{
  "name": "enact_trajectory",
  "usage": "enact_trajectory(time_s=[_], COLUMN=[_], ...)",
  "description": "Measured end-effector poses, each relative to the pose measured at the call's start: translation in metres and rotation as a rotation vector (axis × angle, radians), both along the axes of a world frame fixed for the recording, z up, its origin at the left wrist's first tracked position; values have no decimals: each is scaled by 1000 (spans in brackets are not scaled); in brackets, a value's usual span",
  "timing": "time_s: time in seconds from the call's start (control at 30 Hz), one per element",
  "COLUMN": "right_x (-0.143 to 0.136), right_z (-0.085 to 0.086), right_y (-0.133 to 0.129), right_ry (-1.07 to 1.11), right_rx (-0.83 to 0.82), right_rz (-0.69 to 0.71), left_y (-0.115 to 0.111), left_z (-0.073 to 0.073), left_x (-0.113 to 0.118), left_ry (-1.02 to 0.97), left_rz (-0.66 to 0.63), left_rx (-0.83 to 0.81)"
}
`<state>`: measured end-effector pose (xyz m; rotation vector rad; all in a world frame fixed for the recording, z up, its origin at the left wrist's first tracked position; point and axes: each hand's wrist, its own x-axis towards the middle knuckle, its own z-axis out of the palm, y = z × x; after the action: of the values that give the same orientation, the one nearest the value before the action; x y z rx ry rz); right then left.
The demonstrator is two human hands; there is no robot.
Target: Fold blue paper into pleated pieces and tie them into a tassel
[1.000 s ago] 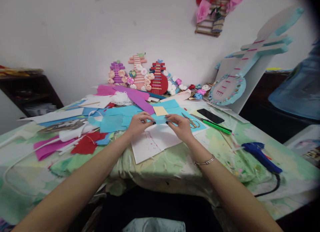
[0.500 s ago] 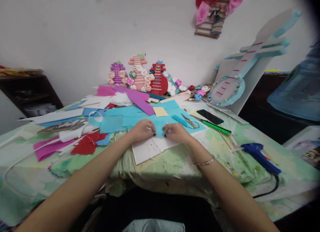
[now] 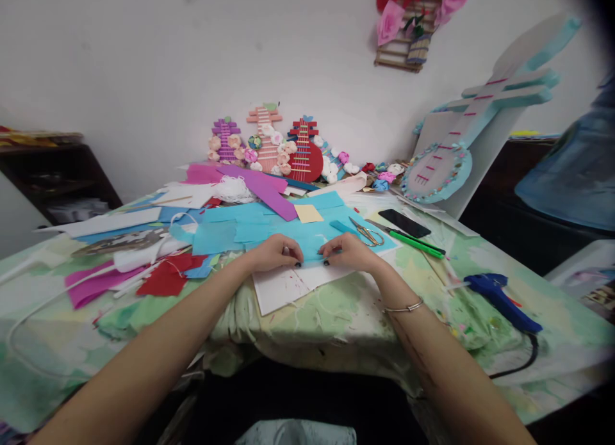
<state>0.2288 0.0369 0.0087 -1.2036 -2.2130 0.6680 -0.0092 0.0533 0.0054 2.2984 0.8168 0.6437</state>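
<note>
— From the head camera, what materials and shapes?
— Between both hands, on the near part of the table, a thin, flat, light-blue sheet (image 3: 313, 245) with a faintly creased surface. Beneath, a white rectangular board (image 3: 283, 290) with thin reddish marks.
— And the fingers?
— Left hand (image 3: 279, 251) and right hand (image 3: 350, 253) at the sheet's near edge, fingers curled, thumbs toward the fingertips. Pinching or only pressing: impossible to tell.
— Anything around, or in the way?
— Just beyond, a small pale-yellow rectangle (image 3: 308, 214) and a long purple strip (image 3: 271, 196) with a pointed end. Close on the right, gold-handled metal scissors (image 3: 369, 234), then a green utility knife (image 3: 417, 242) and a flat black phone (image 3: 404, 223). Farther right, a dark-blue glue gun (image 3: 502, 301). To the left, ragged red scraps (image 3: 166, 280).
— Edges and room?
— Nearest the body, a bare strip of green-patterned tablecloth (image 3: 355, 314), rumpled along the front edge. Left side crowded; more open cloth between right forearm and glue gun.
</note>
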Motion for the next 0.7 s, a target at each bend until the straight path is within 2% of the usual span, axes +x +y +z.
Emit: enact_trajectory(time_s=[0.13, 0.33, 0.53, 0.7], right_x=[3, -2, -10, -14], right_z=[2, 9, 4, 1], right_y=[-2, -7, -5, -5], right_ry=[2, -14, -58, -80], right_rx=[15, 75, 103, 107], right_rz=[65, 145, 133, 177], left_y=[-3, -4, -5, -5], left_z=[2, 5, 4, 2], left_x=[2, 3, 4, 6], left_ry=[-6, -59, -8, 28], left_rz=[-17, 49, -24, -55], left_rx=[22, 125, 108, 116])
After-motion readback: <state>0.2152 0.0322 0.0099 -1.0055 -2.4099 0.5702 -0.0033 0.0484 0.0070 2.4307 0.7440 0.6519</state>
